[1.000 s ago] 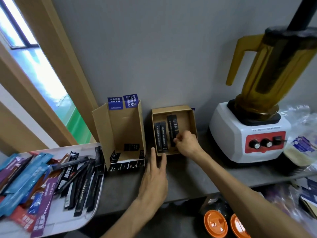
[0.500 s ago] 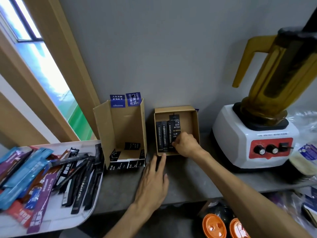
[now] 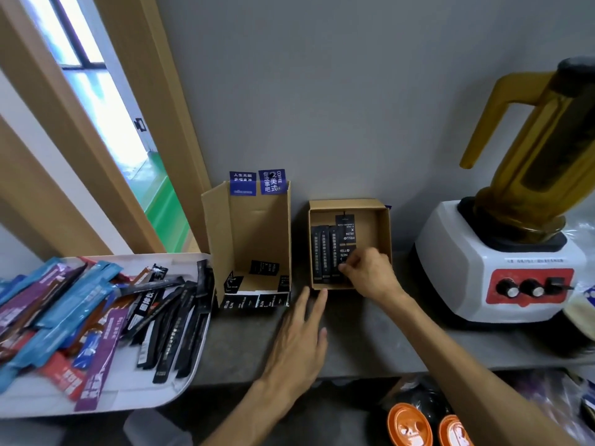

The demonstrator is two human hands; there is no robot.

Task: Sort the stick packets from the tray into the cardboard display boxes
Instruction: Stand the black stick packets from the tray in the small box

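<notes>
A white tray (image 3: 180, 391) at the left holds a pile of blue, purple, red and black stick packets (image 3: 80, 317). Two cardboard display boxes stand against the wall: a taller box (image 3: 251, 226) with blue stickers and a small box (image 3: 380, 226). Three black stick packets (image 3: 323, 252) stand side by side in the small box. My right hand (image 3: 370, 275) reaches into that box and pinches the lower end of another black packet (image 3: 346, 230) beside them. My left hand (image 3: 299, 342) lies flat on the counter, its fingertips at the small box's front edge.
A blender (image 3: 502, 262) with a white base and amber jug stands right of the small box. Below the counter edge sit orange lids (image 3: 407, 426) and plastic bags. A window frame rises at the left behind the tray.
Two black packets stood in a row in the small box; now three do. My right hand has shifted slightly right and lower inside the box. My left hand has barely moved.
</notes>
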